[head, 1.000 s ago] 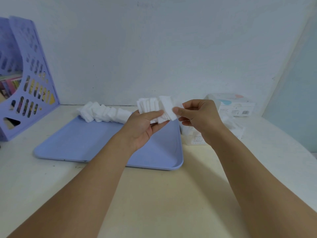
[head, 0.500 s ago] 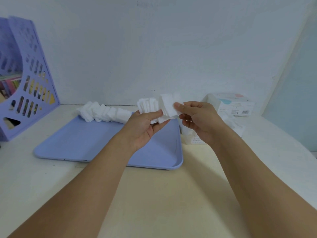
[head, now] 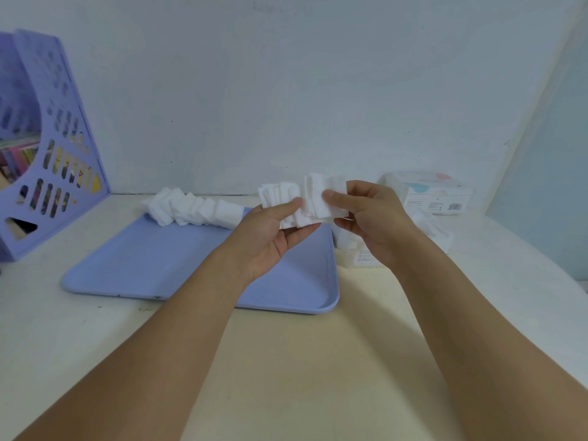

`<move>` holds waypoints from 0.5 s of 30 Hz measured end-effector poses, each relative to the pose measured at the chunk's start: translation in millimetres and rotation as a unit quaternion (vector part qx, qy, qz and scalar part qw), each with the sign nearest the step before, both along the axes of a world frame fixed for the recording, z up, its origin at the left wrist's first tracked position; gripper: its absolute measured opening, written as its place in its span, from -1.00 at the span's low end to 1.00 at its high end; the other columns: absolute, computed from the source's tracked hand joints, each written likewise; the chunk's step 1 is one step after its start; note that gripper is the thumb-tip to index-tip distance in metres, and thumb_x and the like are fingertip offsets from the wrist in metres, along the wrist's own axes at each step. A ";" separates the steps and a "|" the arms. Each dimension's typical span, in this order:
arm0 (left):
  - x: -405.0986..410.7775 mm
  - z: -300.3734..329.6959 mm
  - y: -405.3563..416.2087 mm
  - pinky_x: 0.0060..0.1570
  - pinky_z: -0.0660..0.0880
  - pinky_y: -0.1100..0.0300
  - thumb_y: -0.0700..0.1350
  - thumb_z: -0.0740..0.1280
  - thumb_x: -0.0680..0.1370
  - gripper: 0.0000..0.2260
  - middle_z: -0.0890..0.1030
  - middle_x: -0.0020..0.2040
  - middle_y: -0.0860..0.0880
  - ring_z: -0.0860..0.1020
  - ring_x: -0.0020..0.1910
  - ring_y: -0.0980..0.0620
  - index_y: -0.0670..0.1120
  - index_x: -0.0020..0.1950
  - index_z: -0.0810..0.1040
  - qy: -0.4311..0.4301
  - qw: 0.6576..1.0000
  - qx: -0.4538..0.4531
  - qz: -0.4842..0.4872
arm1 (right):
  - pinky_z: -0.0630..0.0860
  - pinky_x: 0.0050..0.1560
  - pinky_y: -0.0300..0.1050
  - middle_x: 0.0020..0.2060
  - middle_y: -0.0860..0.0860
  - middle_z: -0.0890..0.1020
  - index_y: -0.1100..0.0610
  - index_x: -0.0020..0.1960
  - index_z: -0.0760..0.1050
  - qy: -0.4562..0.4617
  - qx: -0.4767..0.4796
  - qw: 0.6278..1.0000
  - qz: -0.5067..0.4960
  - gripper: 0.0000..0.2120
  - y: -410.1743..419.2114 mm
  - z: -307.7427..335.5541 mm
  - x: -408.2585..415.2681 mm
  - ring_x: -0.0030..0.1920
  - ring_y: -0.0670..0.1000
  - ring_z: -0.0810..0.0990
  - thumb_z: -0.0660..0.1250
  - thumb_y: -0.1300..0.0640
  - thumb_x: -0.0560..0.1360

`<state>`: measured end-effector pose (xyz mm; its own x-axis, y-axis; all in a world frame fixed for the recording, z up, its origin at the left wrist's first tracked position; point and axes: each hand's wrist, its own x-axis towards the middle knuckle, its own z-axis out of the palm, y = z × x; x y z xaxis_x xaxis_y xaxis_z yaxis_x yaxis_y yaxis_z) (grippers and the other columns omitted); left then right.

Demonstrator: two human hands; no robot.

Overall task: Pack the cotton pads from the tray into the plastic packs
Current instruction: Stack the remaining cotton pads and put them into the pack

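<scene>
Above tray (head: 133, 275): fanned cotton pads (head: 286, 202) being pinched by left hand (head: 270, 237), right hand (head: 372, 224); loose stack likely being spilled if grip slackens.

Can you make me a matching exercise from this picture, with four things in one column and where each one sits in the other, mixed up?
Things:
1. fanned stack of white cotton pads
2. row of white cotton pads
3. purple plastic file rack
4. white printed box

Places:
A. at the far left edge of the table
B. held between the left hand and the right hand
C. at the back right, by the wall
D. lying along the far edge of the flat blue plastic tray

Pairs: 1-B, 2-D, 3-A, 4-C
</scene>
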<state>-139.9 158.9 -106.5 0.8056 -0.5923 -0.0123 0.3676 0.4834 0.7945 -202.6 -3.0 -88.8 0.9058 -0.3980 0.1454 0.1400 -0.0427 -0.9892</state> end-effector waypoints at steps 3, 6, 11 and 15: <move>2.0 -1.0 -0.5 0.00 0.67 0.05 -0.28 0.31 0.62 -0.69 0.66 0.21 -0.21 0.68 0.14 -0.13 -0.26 0.36 0.49 0.012 1.000 -0.002 0.018 | 0.56 -0.08 -0.21 -0.08 0.02 0.73 0.24 0.10 0.66 -0.021 0.031 0.999 -0.009 -0.78 -3.4 2.9 -1.7 -0.12 -0.07 0.69 0.50 0.17 0.49; 3.1 -1.2 0.2 0.01 0.66 0.07 -0.27 0.32 0.62 -0.70 0.66 0.21 -0.20 0.67 0.15 -0.12 -0.25 0.36 0.51 0.001 1.000 0.004 0.025 | 0.56 -0.08 -0.21 -0.08 0.03 0.70 0.25 0.13 0.65 -0.027 0.037 0.998 0.047 -0.77 -6.7 6.8 -5.6 -0.13 -0.07 0.65 0.47 0.16 0.51; 0.2 0.7 1.4 0.08 0.64 0.10 -0.18 0.31 0.64 -0.73 0.66 0.22 -0.19 0.66 0.19 -0.10 -0.24 0.31 0.54 -0.035 0.999 0.020 -0.005 | 0.63 0.02 -0.06 -0.05 0.30 0.69 0.40 0.06 0.61 -0.016 -0.075 0.996 0.043 -0.74 0.0 -0.2 -3.0 -0.11 0.09 0.67 0.50 0.23 0.48; 1.0 -0.1 1.8 0.08 0.65 0.06 -0.16 0.27 0.67 -0.73 0.67 0.20 -0.21 0.67 0.16 -0.13 -0.25 0.32 0.52 -0.010 1.000 0.008 -0.012 | 0.66 0.06 0.06 -0.01 0.31 0.69 0.40 0.04 0.58 -0.008 -0.070 0.997 0.032 -0.77 1.5 -1.4 -1.0 -0.09 0.14 0.71 0.51 0.27 0.47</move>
